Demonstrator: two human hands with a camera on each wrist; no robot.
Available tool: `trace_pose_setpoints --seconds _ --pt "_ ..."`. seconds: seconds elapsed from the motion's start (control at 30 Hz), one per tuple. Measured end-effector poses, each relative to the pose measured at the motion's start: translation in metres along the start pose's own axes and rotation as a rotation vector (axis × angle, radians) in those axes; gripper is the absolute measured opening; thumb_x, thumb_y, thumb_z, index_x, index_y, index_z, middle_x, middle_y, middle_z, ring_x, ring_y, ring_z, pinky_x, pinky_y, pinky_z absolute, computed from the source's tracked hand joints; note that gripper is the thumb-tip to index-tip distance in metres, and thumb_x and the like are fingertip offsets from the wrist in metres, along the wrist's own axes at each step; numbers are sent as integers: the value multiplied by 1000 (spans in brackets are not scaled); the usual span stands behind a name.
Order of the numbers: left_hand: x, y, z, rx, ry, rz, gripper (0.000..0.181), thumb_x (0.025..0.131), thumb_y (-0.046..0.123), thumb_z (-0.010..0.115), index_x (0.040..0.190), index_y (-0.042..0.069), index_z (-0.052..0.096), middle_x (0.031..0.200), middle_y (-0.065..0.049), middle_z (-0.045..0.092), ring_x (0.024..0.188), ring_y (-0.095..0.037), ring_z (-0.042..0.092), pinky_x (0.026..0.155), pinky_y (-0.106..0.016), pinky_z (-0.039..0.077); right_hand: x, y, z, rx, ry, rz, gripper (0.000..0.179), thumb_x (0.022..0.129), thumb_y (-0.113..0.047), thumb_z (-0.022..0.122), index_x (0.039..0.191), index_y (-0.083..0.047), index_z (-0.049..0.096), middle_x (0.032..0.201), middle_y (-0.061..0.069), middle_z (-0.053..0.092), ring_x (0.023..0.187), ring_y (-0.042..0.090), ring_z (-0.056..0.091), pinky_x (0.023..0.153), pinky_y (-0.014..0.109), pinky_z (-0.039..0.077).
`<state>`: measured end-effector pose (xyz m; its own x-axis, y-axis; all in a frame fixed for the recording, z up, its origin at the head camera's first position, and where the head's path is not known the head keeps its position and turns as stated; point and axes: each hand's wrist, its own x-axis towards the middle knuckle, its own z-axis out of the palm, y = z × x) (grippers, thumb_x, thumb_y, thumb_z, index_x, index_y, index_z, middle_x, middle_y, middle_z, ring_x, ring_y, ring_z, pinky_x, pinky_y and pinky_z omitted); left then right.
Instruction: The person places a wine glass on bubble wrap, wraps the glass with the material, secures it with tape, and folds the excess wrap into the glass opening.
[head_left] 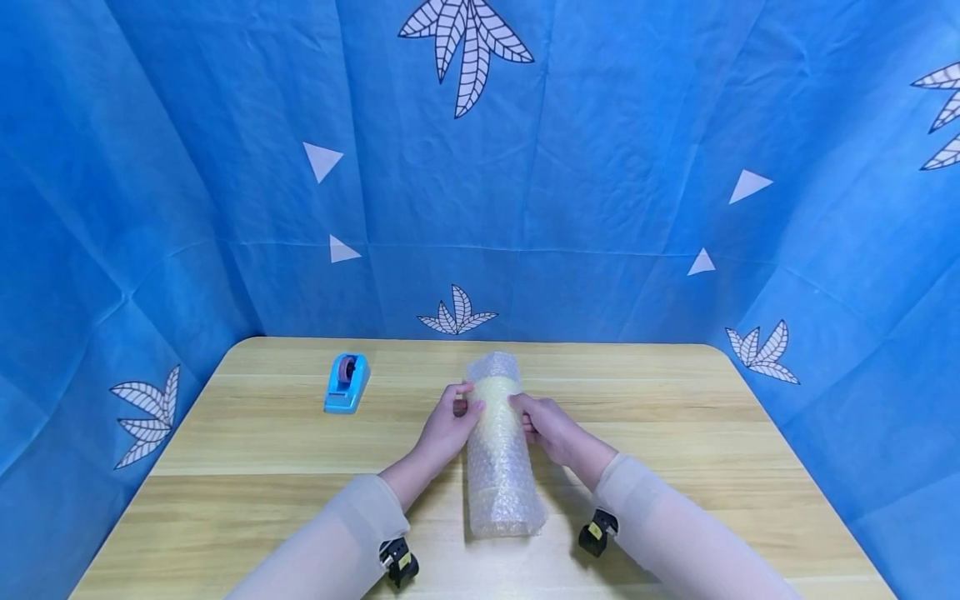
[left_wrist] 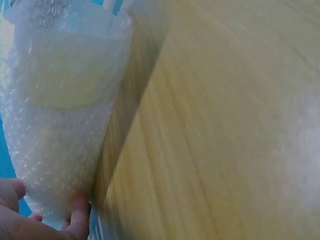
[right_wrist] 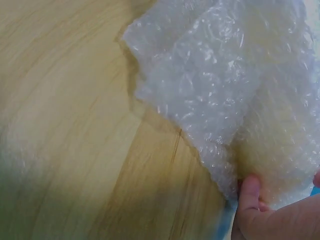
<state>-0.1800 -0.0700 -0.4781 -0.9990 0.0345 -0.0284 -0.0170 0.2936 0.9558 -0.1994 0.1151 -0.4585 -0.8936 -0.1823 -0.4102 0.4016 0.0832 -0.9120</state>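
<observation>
A long roll of clear bubble wrap (head_left: 504,475) lies lengthwise on the table, with something pale yellow showing through its layers. On its left side my left hand (head_left: 450,423) grips it, thumb on top. From the right, my right hand (head_left: 553,427) holds the same roll, the thumb over the wrap and the other fingers curled at its side. In the left wrist view, the fingers of the left hand (left_wrist: 35,222) pinch the narrow-looking end of the wrap (left_wrist: 60,135). A loose jagged edge of bubble wrap (right_wrist: 195,85) spreads over the wood in the right wrist view.
A light blue tape dispenser (head_left: 343,398) with a roll of tape stands at the back left of the wooden table (head_left: 262,517). Blue cloth (head_left: 600,150) with white leaf and triangle prints hangs behind and along both sides.
</observation>
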Motion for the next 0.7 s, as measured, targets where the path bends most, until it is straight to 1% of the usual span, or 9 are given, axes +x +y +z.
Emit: trace_pose_setpoints --seconds 0.17,0.23,0.37,0.43,0.6,0.7 --pt "1 -2 2 -10 7 19 44 99 26 63 137 7 52 120 -21 60 111 -34 59 91 -46 54 0 2 0 19 3 7 25 96 -25 56 78 -10 49 69 -2 40 63 9 38 63 21 37" --pt "1 -1 3 -10 10 13 44 99 26 64 137 8 52 120 -20 60 111 -34 59 91 -46 54 0 3 -1 27 8 12 23 96 -25 56 79 -10 51 70 -2 41 63 9 38 63 21 37" --pt "1 1 4 0 12 9 45 99 26 64 138 9 52 120 -19 60 110 -34 59 89 -45 55 0 3 -1 41 29 17 27 95 -22 56 74 -12 43 68 -2 37 62 9 37 63 22 37" --pt "1 2 5 6 13 8 44 99 27 64 138 9 52 120 -19 60 110 -33 60 89 -45 55 0 3 -1 36 44 10 27 94 -21 57 73 -12 43 66 -2 36 61 9 39 63 23 40" --pt "1 4 3 28 21 13 43 99 27 64 137 10 53 118 -18 61 107 -32 61 86 -44 56 0 3 -2 24 46 -20 19 93 -19 58 79 -9 50 62 -1 35 59 10 42 63 24 46" --pt "0 6 3 33 28 -3 49 98 29 65 140 11 49 118 -18 61 105 -32 62 84 -43 57 0 2 -2 28 33 -32 16 95 -18 57 84 -7 51 63 -1 36 60 10 42 62 23 45"
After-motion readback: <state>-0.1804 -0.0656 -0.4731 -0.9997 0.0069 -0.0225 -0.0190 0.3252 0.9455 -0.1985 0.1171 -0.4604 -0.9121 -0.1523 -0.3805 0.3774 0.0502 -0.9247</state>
